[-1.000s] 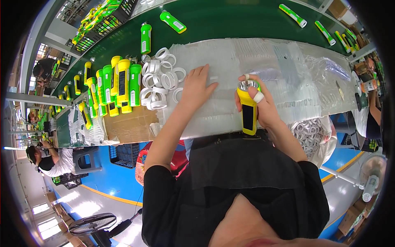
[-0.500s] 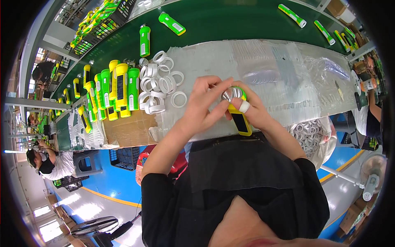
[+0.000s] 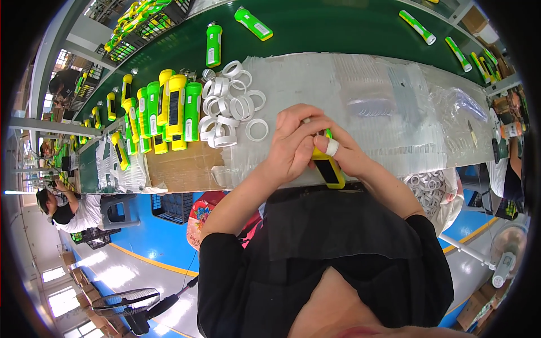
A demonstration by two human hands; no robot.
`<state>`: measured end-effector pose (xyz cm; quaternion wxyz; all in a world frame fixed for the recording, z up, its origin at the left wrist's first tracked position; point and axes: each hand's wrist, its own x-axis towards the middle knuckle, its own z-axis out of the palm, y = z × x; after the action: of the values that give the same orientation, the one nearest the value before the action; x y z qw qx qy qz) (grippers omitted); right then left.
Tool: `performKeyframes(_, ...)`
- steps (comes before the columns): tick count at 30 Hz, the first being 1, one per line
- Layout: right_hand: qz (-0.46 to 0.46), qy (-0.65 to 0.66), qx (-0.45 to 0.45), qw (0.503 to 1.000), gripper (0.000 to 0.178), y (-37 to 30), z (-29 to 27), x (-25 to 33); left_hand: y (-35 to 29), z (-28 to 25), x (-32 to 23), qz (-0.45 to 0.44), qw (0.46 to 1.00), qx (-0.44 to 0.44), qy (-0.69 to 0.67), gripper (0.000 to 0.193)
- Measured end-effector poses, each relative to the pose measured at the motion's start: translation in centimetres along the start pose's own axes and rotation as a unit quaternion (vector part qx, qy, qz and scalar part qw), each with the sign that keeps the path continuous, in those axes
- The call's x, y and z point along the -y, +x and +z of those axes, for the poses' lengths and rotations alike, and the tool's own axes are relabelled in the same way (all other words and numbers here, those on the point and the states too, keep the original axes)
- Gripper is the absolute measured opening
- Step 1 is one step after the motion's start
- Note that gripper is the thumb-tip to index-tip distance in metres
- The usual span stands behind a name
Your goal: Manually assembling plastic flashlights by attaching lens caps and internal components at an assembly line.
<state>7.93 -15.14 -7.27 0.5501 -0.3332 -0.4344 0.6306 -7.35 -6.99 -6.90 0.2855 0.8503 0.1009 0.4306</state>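
In front of my body I hold a yellow and green flashlight (image 3: 329, 173) with a dark panel on its side. My right hand (image 3: 348, 153) is closed round its upper body, with a white band on one finger. Across the flashlight's head lies my left hand (image 3: 294, 145), its fingers wrapped over the top and touching the right hand. The lamp end is hidden under those fingers. To the left, a heap of white rings (image 3: 228, 107) lies on the cardboard-covered bench (image 3: 304, 73). Beside it several green and yellow flashlights (image 3: 176, 104) lie close together.
Beyond the bench runs a green belt (image 3: 332, 31) carrying more flashlights (image 3: 213, 46). Clear plastic film (image 3: 465, 104) lies at the right. A sack of white rings (image 3: 431, 194) hangs below the bench edge. A black crate (image 3: 172, 207) and a fan (image 3: 127, 301) stand behind left.
My left hand has closed over the flashlight's head, covering the silver reflector that showed before. The whole view has shifted slightly, so the bench things appear farther right.
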Motion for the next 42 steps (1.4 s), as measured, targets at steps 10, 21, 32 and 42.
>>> performKeyframes(10,-0.14,-0.116,-0.036,0.983,0.036,5.0,-2.8,0.3,-2.7,-8.4,2.7,-0.094,0.883,0.302,0.348,0.057)
performKeyframes(21,-0.139,-0.104,-0.051,0.984,0.039,5.0,-2.8,-0.1,3.6,-4.9,0.7,-0.111,0.988,-0.036,-0.1,0.027)
performKeyframes(32,-0.159,-0.146,-0.04,0.976,0.049,5.0,-4.2,0.6,5.3,-3.6,0.4,-0.04,0.996,0.019,0.072,0.033)
performKeyframes(42,-0.206,-0.538,0.085,0.813,0.042,2.4,-7.5,11.5,7.0,-0.6,-1.3,-0.034,0.995,0.083,0.041,0.039)
